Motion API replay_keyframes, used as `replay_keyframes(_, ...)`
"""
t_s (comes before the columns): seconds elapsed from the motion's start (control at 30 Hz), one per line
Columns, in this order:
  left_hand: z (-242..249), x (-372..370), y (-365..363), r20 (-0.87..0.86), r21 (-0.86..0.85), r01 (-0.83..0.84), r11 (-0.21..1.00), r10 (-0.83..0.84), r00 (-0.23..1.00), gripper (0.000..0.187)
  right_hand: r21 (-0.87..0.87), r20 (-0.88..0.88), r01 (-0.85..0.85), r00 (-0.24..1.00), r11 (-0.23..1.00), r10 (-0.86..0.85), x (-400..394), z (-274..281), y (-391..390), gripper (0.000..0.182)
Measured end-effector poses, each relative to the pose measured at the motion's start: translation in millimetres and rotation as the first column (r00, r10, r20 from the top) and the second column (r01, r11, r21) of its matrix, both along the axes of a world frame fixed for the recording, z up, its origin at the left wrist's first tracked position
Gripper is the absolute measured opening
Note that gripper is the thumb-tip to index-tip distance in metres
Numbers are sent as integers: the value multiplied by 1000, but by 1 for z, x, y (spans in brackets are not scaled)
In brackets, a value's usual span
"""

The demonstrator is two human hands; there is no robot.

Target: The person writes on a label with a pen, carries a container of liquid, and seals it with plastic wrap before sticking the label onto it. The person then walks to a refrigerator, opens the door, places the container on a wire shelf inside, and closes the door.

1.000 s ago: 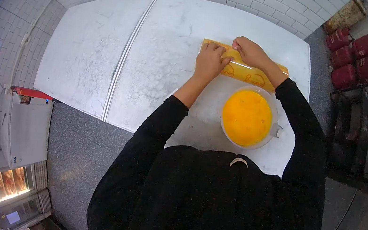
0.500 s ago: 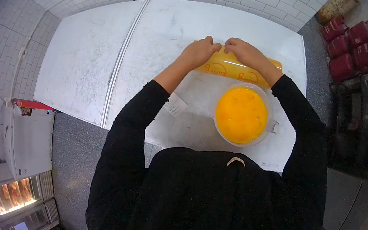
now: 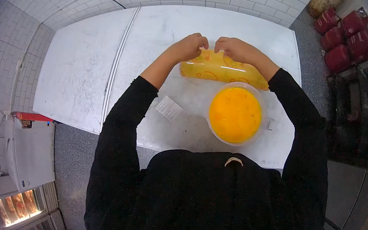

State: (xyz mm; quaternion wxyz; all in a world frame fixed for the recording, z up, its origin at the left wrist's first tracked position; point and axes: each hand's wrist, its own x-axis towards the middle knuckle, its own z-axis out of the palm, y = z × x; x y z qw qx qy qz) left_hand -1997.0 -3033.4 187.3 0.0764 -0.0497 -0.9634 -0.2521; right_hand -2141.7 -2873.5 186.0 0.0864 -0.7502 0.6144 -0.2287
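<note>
Since a second ago, the left hand (image 3: 188, 47) has gone from lying spread on the roll of yellow plastic film (image 3: 228, 70) to curling in at its upper edge, and the printed paper slip (image 3: 169, 108), mostly hidden by the black left sleeve (image 3: 123, 111) then, now shows whole. On my feed the roll lies crosswise in the upper middle of the frame on the white surface (image 3: 157, 39). I see the right hand (image 3: 239, 50) just beside the left, a narrow gap between them. Fingers on both are bent and closely bunched at that edge; I cannot tell whether they pinch any film. Just below the roll I have a clear plastic jug (image 3: 263, 119) of orange-yellow liquid (image 3: 235, 114), handle toward the right, with the slip lying left of it.
</note>
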Motion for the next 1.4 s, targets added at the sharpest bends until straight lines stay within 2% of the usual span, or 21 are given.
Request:
replay_keyframes(0.1,-2,-2,-6,69,-176,87,980,-76,995,13,63,-125,-62,990,996,70,0,4,3,15)
replay_keyframes(0.13,-4,-1,-7,71,-176,89,980,-78,994,13,117,-279,46,960,992,-11,4,4,8,11)
replay_keyframes(0.17,-2,1,-5,67,-318,84,944,-66,996,11,155,-430,160,899,975,-80,9,4,13,9)
replay_keyframes(0.2,-1,5,-1,61,-453,77,888,-55,997,10,156,-429,162,899,974,-81,14,2,16,9)
replay_keyframes(0.3,-3,10,10,24,-543,-29,839,51,998,9,101,-606,244,784,964,-135,26,2,22,9)
replay_keyframes(0.37,-2,12,13,-13,-500,-57,864,58,998,9,219,-409,334,885,917,-225,28,9,25,12)
replay_keyframes(0.4,-2,12,14,-45,-455,-80,887,67,997,9,221,-410,341,883,914,-230,24,9,25,12)
replay_keyframes(0.47,1,17,17,-66,-413,-104,905,84,994,10,254,-267,201,955,946,-131,14,10,26,31)
replay_keyframes(0.5,3,19,18,-87,-371,-134,919,109,990,11,255,-268,213,953,943,-142,10,10,27,31)
replay_keyframes(0.57,1,22,18,-77,-338,-143,930,125,989,11,246,-207,31,978,969,21,4,13,26,27)
replay_keyframes(0.6,1,23,17,-66,-306,-165,938,152,986,11,247,-209,43,978,968,10,1,16,25,27)
replay_keyframes(0.67,1,27,17,-82,-273,-171,947,155,985,12,457,-343,125,938,881,45,-3,26,22,20)
replay_keyframes(0.7,0,28,17,-95,-239,-187,953,168,981,13,458,-346,136,938,878,35,1,27,23,20)
replay_keyframes(0.77,-5,28,18,-141,-214,-189,958,161,977,13,459,-529,399,840,794,-117,14,26,30,15)
replay_keyframes(0.8,-7,28,17,-184,-190,-200,961,165,969,13,460,-530,407,839,789,-124,18,28,34,15)
replay_keyframes(0.93,-11,28,18,-208,-137,-217,966,186,960,13,383,-440,357,881,852,-171,22,29,49,12)
replay_keyframes(1.1,-9,30,20,-93,-125,-241,962,230,969,19,308,-317,298,927,904,-198,12,18,58,12)
replay_keyframes(1.2,-5,31,19,-122,-154,-228,961,210,970,19,373,-271,134,962,918,-30,3,33,60,14)
replay_keyframes(1.27,-6,30,18,-115,-136,-225,965,210,971,19,637,-532,438,846,635,-49,9,44,59,16)
replay_keyframes(1.3,-7,30,18,-104,-117,-227,967,215,971,19,637,-533,440,845,633,-51,8,38,65,16)
replay_keyframes(1.4,-9,30,17,-100,-104,-221,970,210,972,18,396,-590,436,796,808,-140,12,25,85,18)
